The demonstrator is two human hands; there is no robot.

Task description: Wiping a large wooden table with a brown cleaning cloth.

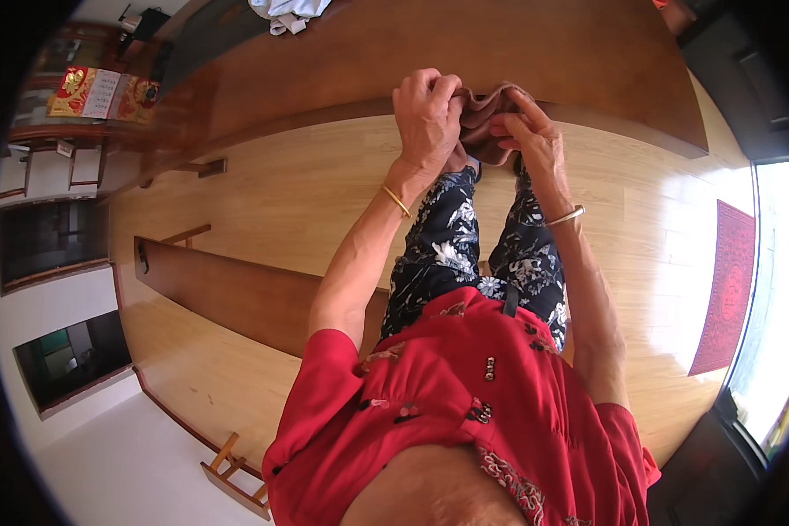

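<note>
Both hands hold a piece of brown cloth (490, 112), possibly a small garment, bunched and folded above my lower legs at the front edge of the wooden table (434, 59). My left hand (427, 118) grips the cloth's left side with curled fingers. On the right side, my right hand (532, 135) pinches the cloth, index finger stretched along its upper edge. Part of the cloth hangs down between the hands. What the left fingers cover is hidden.
A pale crumpled cloth (289, 13) lies on the table's far side. Behind me runs a long wooden bench (237, 276). A wooden stool (237, 473) stands by the wall. To the right, a red patterned mat (726, 289) lies by the bright doorway (779, 263). A red-and-gold printed item (98, 92) is at far left.
</note>
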